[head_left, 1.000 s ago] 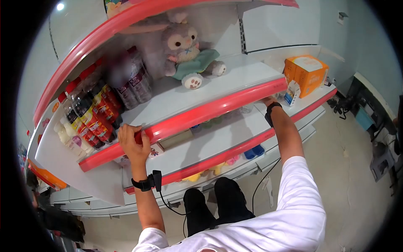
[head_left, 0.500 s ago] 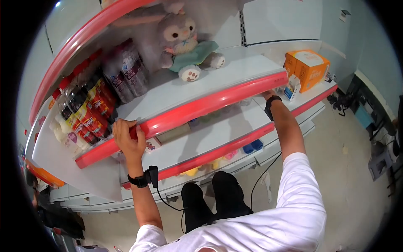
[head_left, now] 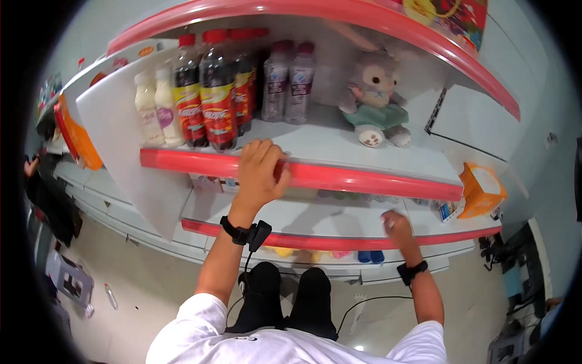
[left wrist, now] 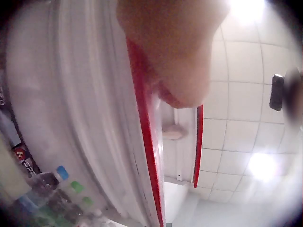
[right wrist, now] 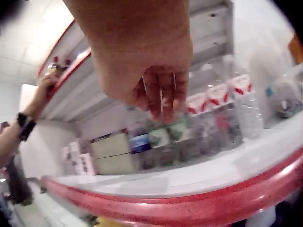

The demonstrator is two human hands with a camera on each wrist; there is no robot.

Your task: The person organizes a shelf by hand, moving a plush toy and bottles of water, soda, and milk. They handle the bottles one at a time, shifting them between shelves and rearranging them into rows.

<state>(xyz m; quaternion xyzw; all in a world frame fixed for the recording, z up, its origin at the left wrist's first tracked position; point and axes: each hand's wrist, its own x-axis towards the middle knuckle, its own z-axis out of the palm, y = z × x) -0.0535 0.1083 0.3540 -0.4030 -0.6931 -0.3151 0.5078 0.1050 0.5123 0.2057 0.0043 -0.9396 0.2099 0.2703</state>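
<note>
My left hand (head_left: 259, 179) grips the red front edge (head_left: 364, 181) of the upper shelf, fingers over the top and thumb on its front. Behind it stand cola bottles (head_left: 216, 100) with red caps. My right hand (head_left: 397, 229) is blurred in front of the lower shelf, its fingers loosely bent and holding nothing. In the right wrist view its fingers hang down before a row of clear bottles (right wrist: 246, 111) and bottles with green labels (right wrist: 179, 134) on that shelf.
A plush rabbit (head_left: 377, 115) in a green skirt sits on the upper shelf. Milky bottles (head_left: 165, 112) stand left of the cola, clear purple-capped bottles (head_left: 299, 88) right of it. An orange box (head_left: 482, 191) is at the right end. A lower red edge (head_left: 315, 242) runs above the knees.
The head view has swung, and the shelf now looks nearly level. My right hand has come away from under the upper shelf's right end; my left hand stays on the red edge.
</note>
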